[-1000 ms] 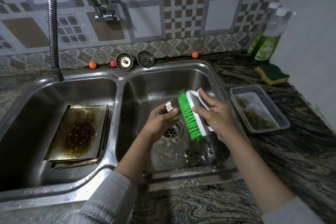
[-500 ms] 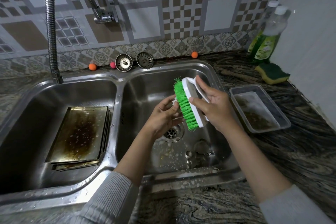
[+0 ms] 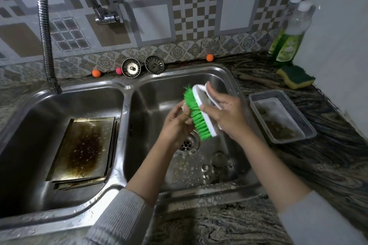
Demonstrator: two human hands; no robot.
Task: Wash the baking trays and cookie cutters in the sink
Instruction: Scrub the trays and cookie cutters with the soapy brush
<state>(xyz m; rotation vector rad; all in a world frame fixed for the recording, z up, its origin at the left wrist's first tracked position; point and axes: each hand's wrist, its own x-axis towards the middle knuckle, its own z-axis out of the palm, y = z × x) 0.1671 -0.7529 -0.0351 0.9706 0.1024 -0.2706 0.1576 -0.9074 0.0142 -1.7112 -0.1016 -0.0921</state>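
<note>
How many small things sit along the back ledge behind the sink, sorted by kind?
Orange balls: 2
Pink ball: 1
Metal sink strainers: 2
Total: 5

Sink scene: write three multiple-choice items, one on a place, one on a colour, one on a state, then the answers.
1. Where do the baking trays lie?
A. left basin
B. right basin
C. counter

2. What colour are the brush bristles?
A. blue
B. green
C. red

3. What is the right hand doing?
A. resting open
B. gripping the brush
C. holding the sponge

Answers: A, the stack sits in the left basin; B, the bristles are bright green; B, its fingers curl round the white brush body, while the sponge lies on the counter.
</note>
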